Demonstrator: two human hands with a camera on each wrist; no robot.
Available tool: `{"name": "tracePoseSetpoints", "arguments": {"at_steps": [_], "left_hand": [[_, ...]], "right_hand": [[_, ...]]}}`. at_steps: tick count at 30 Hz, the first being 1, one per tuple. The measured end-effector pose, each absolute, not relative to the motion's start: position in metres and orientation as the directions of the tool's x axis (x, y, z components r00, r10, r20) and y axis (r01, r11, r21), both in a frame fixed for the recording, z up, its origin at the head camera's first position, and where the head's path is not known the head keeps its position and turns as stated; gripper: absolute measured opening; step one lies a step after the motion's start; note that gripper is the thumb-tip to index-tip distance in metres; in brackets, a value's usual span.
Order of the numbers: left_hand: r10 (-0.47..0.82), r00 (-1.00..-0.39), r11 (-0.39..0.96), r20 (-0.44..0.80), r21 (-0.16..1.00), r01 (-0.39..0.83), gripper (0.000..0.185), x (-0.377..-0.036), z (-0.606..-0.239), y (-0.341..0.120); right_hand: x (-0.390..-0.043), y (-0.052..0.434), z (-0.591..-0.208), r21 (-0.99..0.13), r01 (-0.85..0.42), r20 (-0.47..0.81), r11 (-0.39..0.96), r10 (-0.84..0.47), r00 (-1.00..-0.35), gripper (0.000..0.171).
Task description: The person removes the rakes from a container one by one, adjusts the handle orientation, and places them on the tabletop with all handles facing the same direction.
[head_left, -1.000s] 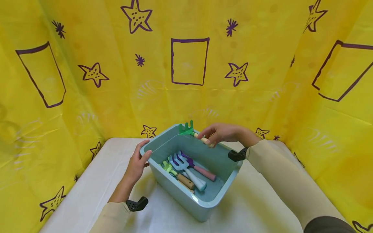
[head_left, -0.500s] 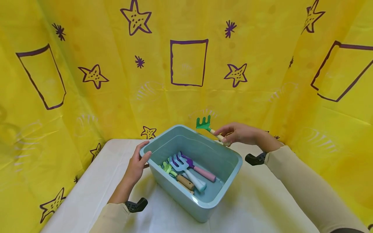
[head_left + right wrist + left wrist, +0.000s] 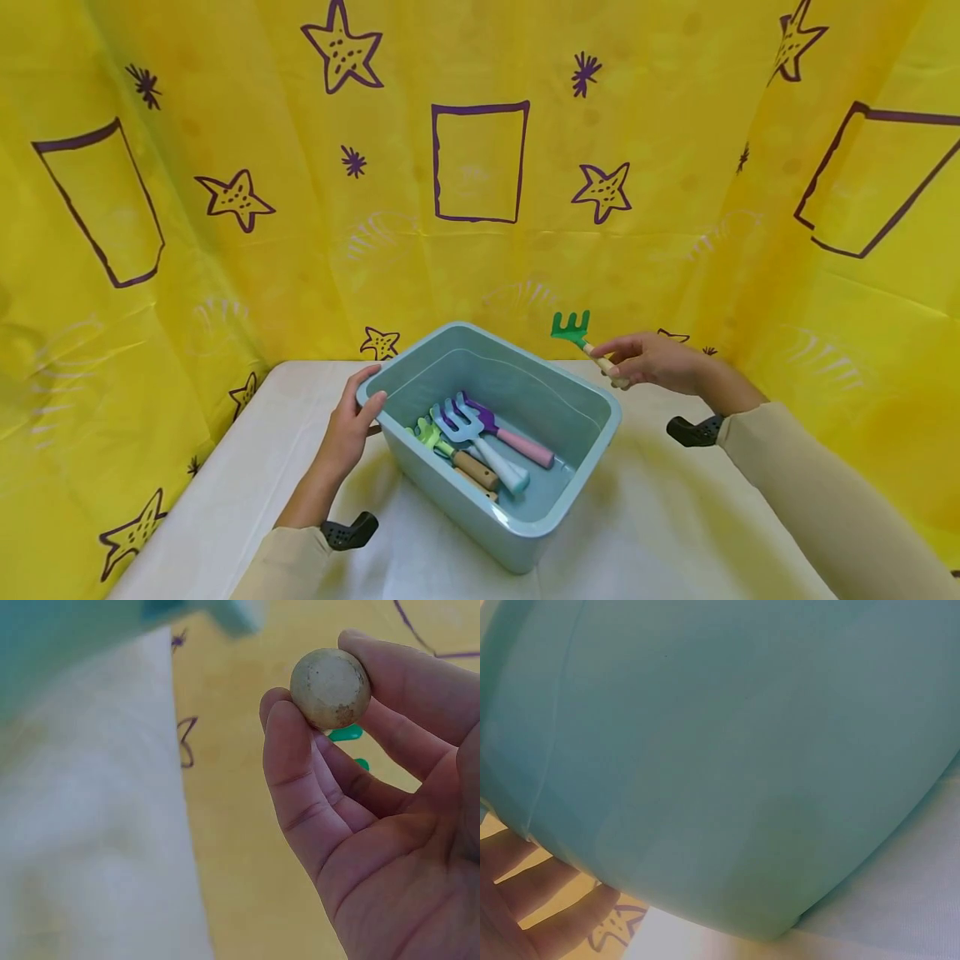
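My right hand [image 3: 660, 362] pinches the pale wooden handle of a small green hand rake [image 3: 573, 327], held beyond the bin's back right side with its tines up. The right wrist view shows the handle's round end [image 3: 330, 688] between thumb and fingers. At the left corner of the blue-green plastic bin [image 3: 457, 500], my left hand [image 3: 351, 425] grips the rim, thumb over the top and fingers outside. Inside lie a light blue hand fork [image 3: 480, 442], a purple tool with a pink handle [image 3: 525, 447] and a light green rake with a brown handle [image 3: 474, 469]. Another handle is partly hidden beneath.
The bin stands on a table with a white cover [image 3: 645, 533]. Yellow sheeting [image 3: 480, 275] with purple starfish drawings rises behind the table and on both sides.
My right hand has carried the green hand rake from above the bin's back rim to the right, clear of the bin. The left hand keeps its grip on the rim.
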State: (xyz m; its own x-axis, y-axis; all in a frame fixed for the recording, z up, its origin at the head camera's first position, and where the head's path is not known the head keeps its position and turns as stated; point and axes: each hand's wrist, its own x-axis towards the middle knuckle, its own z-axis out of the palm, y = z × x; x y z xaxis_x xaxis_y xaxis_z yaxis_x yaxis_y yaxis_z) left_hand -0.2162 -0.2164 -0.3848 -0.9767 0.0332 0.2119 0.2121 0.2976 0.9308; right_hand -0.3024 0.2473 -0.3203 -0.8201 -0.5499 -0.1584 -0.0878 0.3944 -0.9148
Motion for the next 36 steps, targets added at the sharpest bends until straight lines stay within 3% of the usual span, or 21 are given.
{"name": "tracePoseSetpoints", "arguments": {"at_steps": [9, 19, 28, 36], "left_hand": [[0.015, -0.972, 0.295, 0.233, 0.928, 0.227, 0.051, -0.235, -0.413, -0.227], [0.020, -0.969, 0.295, 0.246, 0.925, 0.240, 0.050, -0.236, -0.414, -0.227], [0.027, -0.971, 0.290, 0.236, 0.928, 0.233, 0.050, -0.234, -0.413, -0.225], [0.017, -0.972, 0.282, 0.234, 0.932, 0.229, 0.051, -0.233, -0.411, -0.225]], "right_hand": [[-0.297, 0.274, -0.355, -0.916, -0.065, -0.161, 0.395, -0.513, -0.843, 0.047], [-0.291, 0.289, -0.392, -0.932, -0.034, -0.169, 0.360, -0.518, -0.838, 0.043], [-0.287, 0.293, -0.431, -0.909, 0.085, -0.253, 0.409, -0.375, -0.892, 0.044], [-0.294, 0.292, -0.452, -0.918, 0.117, -0.230, 0.379, -0.266, -0.936, 0.045]]}}
